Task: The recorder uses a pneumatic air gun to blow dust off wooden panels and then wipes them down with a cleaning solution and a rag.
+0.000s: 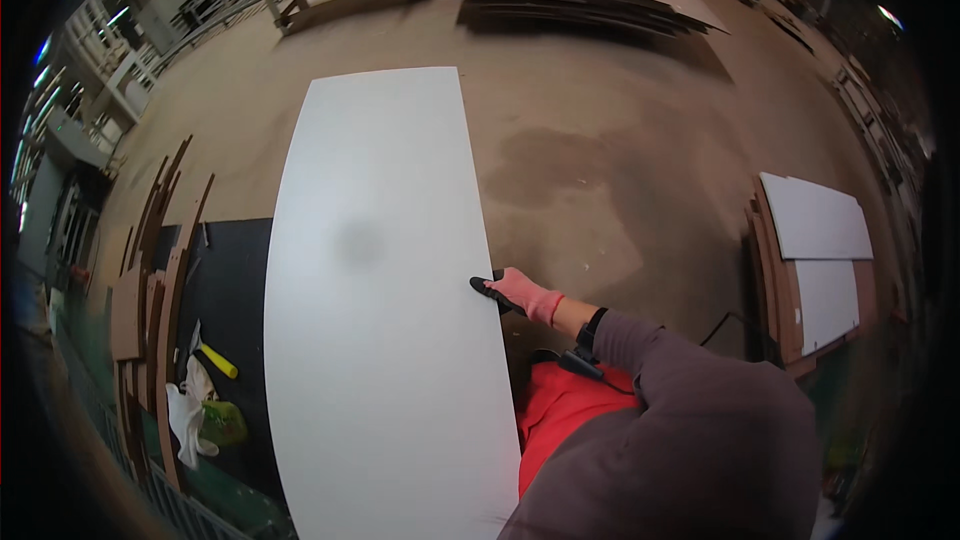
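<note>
Head view, white panel [380, 300], concrete floor [600, 140]

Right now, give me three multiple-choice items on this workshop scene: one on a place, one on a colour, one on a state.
1. Where does the right hand rest?
A. on the right edge of the long white flat panel
B. on the yellow-handled tool
C. on the bare floor

2. What colour is the glove on that hand?
A. blue
B. pink with dark fingers
C. white

3. How does the long white panel lie?
A. upright against a wall
B. rolled up
C. flat

Answers: 1 A, the fingers curl over the panel's edge; 2 B, the glove's back is pink; 3 C, its broad face points up at the camera.
</note>
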Demonstrator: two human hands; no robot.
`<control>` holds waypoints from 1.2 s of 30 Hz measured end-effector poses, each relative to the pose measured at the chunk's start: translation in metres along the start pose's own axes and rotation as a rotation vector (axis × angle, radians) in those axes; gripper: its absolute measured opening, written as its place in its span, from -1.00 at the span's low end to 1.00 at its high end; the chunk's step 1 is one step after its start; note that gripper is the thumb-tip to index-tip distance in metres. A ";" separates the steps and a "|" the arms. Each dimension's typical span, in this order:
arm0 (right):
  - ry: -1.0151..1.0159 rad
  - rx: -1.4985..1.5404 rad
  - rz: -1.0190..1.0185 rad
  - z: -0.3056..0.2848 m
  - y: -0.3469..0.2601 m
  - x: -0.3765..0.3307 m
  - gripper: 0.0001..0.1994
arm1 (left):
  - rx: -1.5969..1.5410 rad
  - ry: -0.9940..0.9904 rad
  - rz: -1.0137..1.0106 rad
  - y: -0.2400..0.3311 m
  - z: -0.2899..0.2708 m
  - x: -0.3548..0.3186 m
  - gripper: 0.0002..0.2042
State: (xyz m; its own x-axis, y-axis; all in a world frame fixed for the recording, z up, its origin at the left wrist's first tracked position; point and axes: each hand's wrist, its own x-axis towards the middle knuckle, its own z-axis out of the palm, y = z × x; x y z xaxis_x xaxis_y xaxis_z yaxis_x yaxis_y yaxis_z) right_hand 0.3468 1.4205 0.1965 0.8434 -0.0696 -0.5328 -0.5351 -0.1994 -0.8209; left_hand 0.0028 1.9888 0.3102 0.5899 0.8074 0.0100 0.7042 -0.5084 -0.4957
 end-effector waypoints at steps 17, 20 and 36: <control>-0.154 0.341 0.000 -0.124 0.087 -0.070 -0.70 | 0.390 0.753 0.242 -0.195 0.125 -0.085 -0.76; -0.137 0.374 -0.029 -0.144 0.115 -0.098 -0.72 | 0.388 0.757 0.294 -0.194 0.126 -0.078 -0.76; 0.068 0.572 -0.116 -0.251 0.275 -0.357 -0.63 | 0.184 1.004 0.781 0.072 0.026 -0.019 -0.72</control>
State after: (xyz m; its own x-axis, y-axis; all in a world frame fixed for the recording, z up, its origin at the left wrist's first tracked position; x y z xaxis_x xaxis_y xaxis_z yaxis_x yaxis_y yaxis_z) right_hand -0.0888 1.1452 0.2123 0.8890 -0.1453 -0.4342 -0.3648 0.3483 -0.8635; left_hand 0.0321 1.9451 0.2522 0.9137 -0.3032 0.2706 0.0217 -0.6286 -0.7775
